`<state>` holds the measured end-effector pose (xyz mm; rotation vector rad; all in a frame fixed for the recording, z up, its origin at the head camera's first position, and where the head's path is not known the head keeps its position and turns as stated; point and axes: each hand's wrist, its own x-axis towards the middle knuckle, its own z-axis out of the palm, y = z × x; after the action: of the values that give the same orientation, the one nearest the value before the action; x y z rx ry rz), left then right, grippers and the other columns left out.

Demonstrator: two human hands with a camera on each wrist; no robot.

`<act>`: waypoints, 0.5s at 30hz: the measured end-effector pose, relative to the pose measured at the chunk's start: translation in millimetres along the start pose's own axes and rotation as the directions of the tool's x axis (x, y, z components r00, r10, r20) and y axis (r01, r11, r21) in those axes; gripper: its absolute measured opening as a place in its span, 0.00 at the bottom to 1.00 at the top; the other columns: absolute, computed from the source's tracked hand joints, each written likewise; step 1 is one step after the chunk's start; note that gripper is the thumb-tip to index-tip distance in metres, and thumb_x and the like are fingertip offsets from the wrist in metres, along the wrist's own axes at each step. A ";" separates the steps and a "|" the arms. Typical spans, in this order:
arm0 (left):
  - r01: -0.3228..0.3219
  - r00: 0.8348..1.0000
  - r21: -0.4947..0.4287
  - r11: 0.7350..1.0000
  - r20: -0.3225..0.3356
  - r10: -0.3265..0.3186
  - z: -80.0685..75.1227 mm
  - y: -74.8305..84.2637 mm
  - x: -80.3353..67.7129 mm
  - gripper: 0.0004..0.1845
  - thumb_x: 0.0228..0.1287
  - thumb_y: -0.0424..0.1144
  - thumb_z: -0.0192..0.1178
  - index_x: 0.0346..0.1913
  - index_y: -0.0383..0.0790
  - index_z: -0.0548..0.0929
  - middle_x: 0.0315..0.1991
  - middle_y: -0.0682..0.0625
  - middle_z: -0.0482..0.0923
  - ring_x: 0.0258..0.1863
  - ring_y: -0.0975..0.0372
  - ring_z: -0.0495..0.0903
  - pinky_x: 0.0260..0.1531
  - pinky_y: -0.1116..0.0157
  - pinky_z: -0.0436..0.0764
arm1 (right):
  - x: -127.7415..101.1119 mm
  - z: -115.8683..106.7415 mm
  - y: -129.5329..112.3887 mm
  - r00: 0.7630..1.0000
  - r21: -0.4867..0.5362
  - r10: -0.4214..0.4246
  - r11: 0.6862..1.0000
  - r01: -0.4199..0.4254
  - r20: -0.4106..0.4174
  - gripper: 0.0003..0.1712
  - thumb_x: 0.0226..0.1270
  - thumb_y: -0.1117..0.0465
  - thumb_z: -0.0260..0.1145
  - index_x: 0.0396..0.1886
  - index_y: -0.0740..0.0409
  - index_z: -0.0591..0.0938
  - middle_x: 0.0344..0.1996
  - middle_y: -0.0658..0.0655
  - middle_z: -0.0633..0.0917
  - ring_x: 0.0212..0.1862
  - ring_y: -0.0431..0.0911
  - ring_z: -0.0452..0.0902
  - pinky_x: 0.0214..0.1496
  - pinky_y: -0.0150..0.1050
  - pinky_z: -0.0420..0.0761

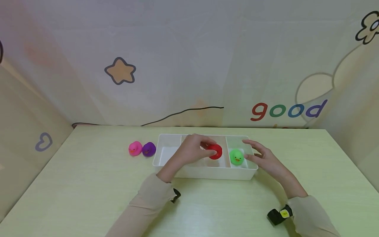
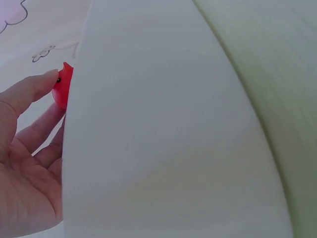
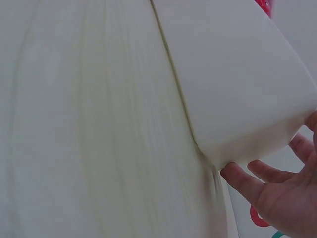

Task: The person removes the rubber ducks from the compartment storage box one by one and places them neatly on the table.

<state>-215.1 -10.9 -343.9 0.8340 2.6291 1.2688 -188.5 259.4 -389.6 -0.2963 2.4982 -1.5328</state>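
My left hand (image 1: 192,149) reaches over the long white divided box (image 1: 213,173) and pinches a red rubber duck (image 1: 217,152) between thumb and fingers. In the head view the duck overlaps the compartment left of the rightmost one; the left wrist view shows it just past the box wall. A green rubber duck (image 1: 237,157) sits in the rightmost compartment. At the right end of the box, my right hand (image 1: 267,161) has its fingers spread and loosely bent, the thumb right at the rim close to the green duck. Fingers (image 3: 242,181) reach along the end wall's outside.
Left of the box, a pink rubber duck (image 1: 135,148) and a purple rubber duck (image 1: 149,149) stand side by side on the pale wooden table (image 1: 88,184). A printed cloth backdrop (image 1: 189,65) rises behind the table's far edge and along both sides.
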 end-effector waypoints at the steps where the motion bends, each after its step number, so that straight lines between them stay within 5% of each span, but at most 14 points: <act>1: 0.006 1.000 -0.018 1.000 -0.003 -0.006 -2.3 -0.1 -1.0 0.14 0.52 0.36 0.66 0.44 0.37 0.83 0.35 0.50 0.83 0.32 0.64 0.78 0.30 0.73 0.75 | -0.1 0.0 -0.1 1.000 0.000 -0.002 1.000 0.002 0.000 0.34 0.66 0.55 0.58 0.68 0.55 0.57 0.70 0.63 0.47 0.68 0.67 0.39 0.54 0.70 0.58; 15: 0.085 0.993 -0.119 0.989 -0.067 -0.093 -42.3 -12.2 -23.6 0.15 0.51 0.36 0.66 0.45 0.39 0.84 0.35 0.50 0.83 0.34 0.62 0.79 0.27 0.67 0.76 | 0.4 0.1 0.9 1.000 0.008 -0.013 1.000 0.013 -0.001 0.34 0.66 0.55 0.58 0.68 0.56 0.58 0.71 0.62 0.48 0.68 0.66 0.38 0.55 0.69 0.57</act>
<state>-214.0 -58.6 -329.0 0.6575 2.5852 1.4375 -189.0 259.6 -390.4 -0.3117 2.4949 -1.5485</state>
